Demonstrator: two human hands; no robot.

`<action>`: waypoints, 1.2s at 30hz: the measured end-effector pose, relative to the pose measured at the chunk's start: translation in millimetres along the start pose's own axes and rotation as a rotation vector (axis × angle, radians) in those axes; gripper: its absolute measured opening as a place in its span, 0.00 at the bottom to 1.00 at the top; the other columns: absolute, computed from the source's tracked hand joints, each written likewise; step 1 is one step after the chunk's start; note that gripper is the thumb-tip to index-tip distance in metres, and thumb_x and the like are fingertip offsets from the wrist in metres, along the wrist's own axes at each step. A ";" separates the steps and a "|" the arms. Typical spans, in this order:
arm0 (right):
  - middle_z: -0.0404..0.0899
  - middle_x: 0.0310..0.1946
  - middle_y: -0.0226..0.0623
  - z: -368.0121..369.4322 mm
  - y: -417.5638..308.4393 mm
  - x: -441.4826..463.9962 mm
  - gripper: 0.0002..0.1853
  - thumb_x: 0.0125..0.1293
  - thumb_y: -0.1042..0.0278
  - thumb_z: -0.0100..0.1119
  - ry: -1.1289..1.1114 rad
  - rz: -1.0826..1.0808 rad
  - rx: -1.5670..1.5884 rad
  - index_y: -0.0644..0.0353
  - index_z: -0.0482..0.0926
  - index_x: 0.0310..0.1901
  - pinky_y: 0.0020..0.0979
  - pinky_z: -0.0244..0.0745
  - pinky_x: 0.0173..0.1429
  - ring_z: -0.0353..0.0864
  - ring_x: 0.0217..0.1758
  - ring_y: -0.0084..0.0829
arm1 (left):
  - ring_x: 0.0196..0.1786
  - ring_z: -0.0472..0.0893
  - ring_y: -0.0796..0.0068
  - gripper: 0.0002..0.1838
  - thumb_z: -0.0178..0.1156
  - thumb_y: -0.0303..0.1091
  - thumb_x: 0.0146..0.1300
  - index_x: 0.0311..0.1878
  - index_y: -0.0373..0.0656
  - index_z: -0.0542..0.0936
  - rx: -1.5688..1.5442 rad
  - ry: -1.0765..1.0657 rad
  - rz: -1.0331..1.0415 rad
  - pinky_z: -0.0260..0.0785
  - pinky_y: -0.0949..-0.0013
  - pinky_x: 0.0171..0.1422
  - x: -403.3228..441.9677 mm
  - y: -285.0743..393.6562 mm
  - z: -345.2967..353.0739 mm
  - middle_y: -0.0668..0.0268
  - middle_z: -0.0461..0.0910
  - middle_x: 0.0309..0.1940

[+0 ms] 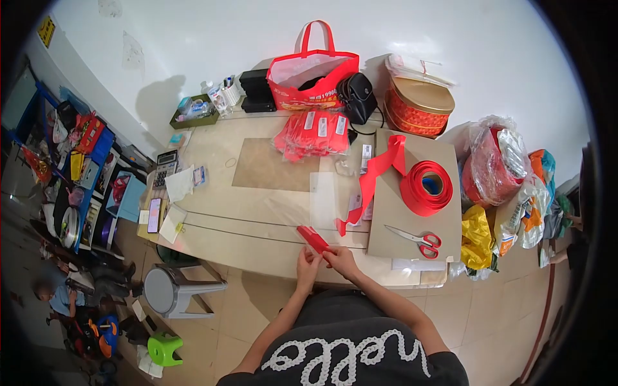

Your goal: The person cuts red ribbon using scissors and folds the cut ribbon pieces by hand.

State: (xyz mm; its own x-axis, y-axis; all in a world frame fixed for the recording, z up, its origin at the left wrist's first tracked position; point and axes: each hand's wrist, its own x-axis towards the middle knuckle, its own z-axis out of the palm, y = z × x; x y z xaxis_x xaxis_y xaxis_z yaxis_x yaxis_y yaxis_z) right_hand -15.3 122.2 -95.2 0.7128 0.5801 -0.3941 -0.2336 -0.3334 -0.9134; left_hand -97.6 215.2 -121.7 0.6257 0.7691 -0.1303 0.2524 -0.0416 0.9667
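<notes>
Near the table's front edge, a folded red ribbon piece [312,238] lies partly inside a clear plastic bag [283,215]. My left hand [308,265] pinches the bag's near end. Just to its right, my right hand [340,260] has its fingers closed on the red ribbon piece. Beyond my hands, a loose red ribbon strip [367,186] trails over the edge of a grey board [412,151]. A red ribbon roll [425,188] and red-handled scissors [418,240] rest on that board. A pile of packed red pieces [312,136] lies farther back.
A red tote bag [309,77], a black bag [357,98] and a red tin [418,106] stand along the wall. A calculator [165,168] and phone [154,215] lie at the left. A grey stool [168,291] is on the floor; a person [61,296] sits beyond.
</notes>
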 end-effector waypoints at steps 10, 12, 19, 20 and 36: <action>0.81 0.35 0.44 0.1 -1.5 -9.6 0.10 0.58 0.71 0.52 0.135 -0.392 -0.646 0.64 0.80 0.38 0.31 0.76 0.37 0.79 0.31 0.40 | 0.30 0.79 0.79 0.13 0.48 0.27 0.65 0.48 0.31 0.76 -0.063 -0.018 -0.151 0.74 0.75 0.34 14.4 -0.4 -0.1 0.64 0.80 0.28; 0.79 0.44 0.46 -3.6 -9.0 -15.7 0.09 0.55 0.74 0.52 0.247 -0.560 -0.804 0.65 0.78 0.36 0.34 0.76 0.41 0.78 0.37 0.44 | 0.30 0.80 0.71 0.13 0.49 0.28 0.64 0.46 0.31 0.77 0.007 0.003 -0.069 0.72 0.69 0.36 14.8 2.0 -1.8 0.59 0.80 0.26; 0.72 0.53 0.44 1.6 -33.8 -31.4 0.12 0.51 0.78 0.51 0.252 -0.617 -0.989 0.65 0.74 0.40 0.36 0.76 0.43 0.75 0.45 0.40 | 0.32 0.78 0.52 0.11 0.51 0.24 0.59 0.44 0.33 0.76 0.385 -0.008 0.331 0.69 0.58 0.36 13.1 25.9 -1.1 0.51 0.78 0.28; 0.73 0.52 0.45 2.6 -36.0 -30.4 0.11 0.51 0.78 0.51 0.257 -0.622 -0.964 0.65 0.74 0.39 0.36 0.76 0.43 0.75 0.44 0.41 | 0.32 0.77 0.51 0.10 0.51 0.24 0.59 0.43 0.33 0.76 0.396 -0.024 0.361 0.69 0.58 0.36 11.1 28.0 -0.6 0.51 0.77 0.28; 0.82 0.33 0.29 5.5 -20.3 -26.3 0.08 0.56 0.69 0.53 0.404 -0.496 -0.617 0.52 0.82 0.35 0.49 0.55 0.59 0.71 0.52 0.37 | 0.28 0.79 0.53 0.04 0.52 0.28 0.62 0.36 0.37 0.72 0.339 -0.087 0.308 0.69 0.58 0.31 -2.7 43.0 -4.0 0.53 0.78 0.24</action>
State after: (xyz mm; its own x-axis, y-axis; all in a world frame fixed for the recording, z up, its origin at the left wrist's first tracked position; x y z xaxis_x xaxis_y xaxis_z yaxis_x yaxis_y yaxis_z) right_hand -32.9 117.8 -66.8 0.8433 0.4969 0.2046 0.4790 -0.5224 -0.7055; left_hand -91.4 213.9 -78.9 0.7653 0.6325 0.1194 0.2632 -0.4768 0.8387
